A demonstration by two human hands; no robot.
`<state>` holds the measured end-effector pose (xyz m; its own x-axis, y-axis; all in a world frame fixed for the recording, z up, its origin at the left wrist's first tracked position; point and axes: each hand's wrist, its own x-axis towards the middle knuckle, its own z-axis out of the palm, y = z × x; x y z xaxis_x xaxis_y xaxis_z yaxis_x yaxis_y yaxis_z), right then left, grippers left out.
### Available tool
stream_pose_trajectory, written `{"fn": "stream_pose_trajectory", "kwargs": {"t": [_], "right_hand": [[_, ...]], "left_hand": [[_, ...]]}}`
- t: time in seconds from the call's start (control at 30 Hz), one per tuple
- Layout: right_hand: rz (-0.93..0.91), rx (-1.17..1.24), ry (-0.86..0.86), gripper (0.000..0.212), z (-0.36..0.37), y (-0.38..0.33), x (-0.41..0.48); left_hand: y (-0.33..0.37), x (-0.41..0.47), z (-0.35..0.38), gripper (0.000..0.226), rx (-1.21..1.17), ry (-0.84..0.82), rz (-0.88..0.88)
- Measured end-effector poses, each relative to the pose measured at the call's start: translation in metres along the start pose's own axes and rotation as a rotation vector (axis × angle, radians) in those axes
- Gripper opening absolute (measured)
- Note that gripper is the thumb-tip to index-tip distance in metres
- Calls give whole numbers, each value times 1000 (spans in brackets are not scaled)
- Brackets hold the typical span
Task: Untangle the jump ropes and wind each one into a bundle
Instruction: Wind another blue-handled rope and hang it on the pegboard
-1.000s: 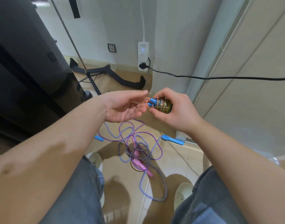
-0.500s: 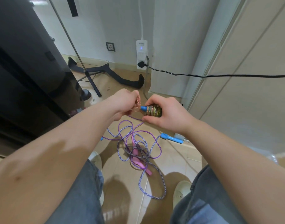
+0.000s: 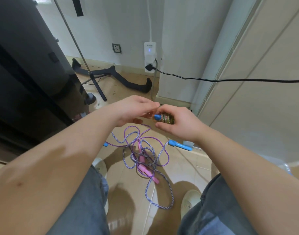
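Two hands meet mid-frame: right hand [image 3: 181, 127] grips the wound bundle [image 3: 167, 118]; left hand [image 3: 133, 109] seemingly pinches its loose rope end [image 3: 146, 116].

Blue jeans [image 3: 81, 209], whitish shoes [image 3: 190, 200], bare forearms [image 3: 60, 167].

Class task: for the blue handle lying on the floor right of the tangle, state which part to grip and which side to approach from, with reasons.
Grip the blue handle around the middle of its straight shaft, coming down from above with fingers across its length. It lies flat on the floor, and the striped rope leaves its left end, so the mid-shaft is clear.
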<state>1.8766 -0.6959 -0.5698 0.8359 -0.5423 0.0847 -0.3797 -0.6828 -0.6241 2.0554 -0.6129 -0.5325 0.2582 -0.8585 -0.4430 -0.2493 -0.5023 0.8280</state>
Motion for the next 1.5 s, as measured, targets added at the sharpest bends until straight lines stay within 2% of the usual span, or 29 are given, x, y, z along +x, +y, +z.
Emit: {"fn": "stream_pose_trajectory", "kwargs": {"t": [0.07, 0.17, 0.4, 0.47, 0.53, 0.63, 0.7, 0.77, 0.87, 1.0, 1.07, 1.2, 1.3, 1.4, 1.5], "right_hand": [[-9, 21, 18, 30, 2, -1, 0], [24, 74, 58, 24, 1, -4, 1], [-90, 118, 38, 22, 4, -18, -2], [-100, 44, 38, 25, 3, -17, -3], [-34, 11, 30, 31, 6, -14, -6], [119, 170, 23, 38, 9, -16, -11], [199, 243, 92, 34, 6, -17, -10], [237, 233, 175, 22, -1, -18, -10], [226, 282, 191, 3, -11, -22, -13], [293, 351, 217, 10, -21, -31, -16], [347, 431, 239, 19, -22, -33, -19], [462, 637, 306, 21, -30, -45, -31], [489, 773, 364, 17, -41, -50, -34], [528, 573, 468, 32, -53, -52, -31], [589, 568, 535, 25, -71, -56, -30]], "left_hand": [[-1, 4, 2, 15, 40, 63, 81], [-3, 8, 2, 7, -100, 142, 93], [1, 10, 8, 7, -202, 385, 185], [0, 10, 10, 10, -230, 407, 178], [-1, 9, 12, 13, -261, 384, 181], [0, 4, 16, 10, -100, 379, 242], [3, -1, 22, 8, -49, 341, 296], [6, -8, 28, 7, -63, 260, 348], [13, -17, 33, 7, -67, 203, 378], [16, -23, 33, 8, 56, 255, 420], [16, -25, 32, 11, 133, 226, 440], [22, -37, 36, 33, 273, 136, 497], [25, -46, 41, 34, 381, 240, 541], [32, -54, 51, 24, 380, 404, 584], [44, -60, 61, 28, 486, 482, 596]]}}
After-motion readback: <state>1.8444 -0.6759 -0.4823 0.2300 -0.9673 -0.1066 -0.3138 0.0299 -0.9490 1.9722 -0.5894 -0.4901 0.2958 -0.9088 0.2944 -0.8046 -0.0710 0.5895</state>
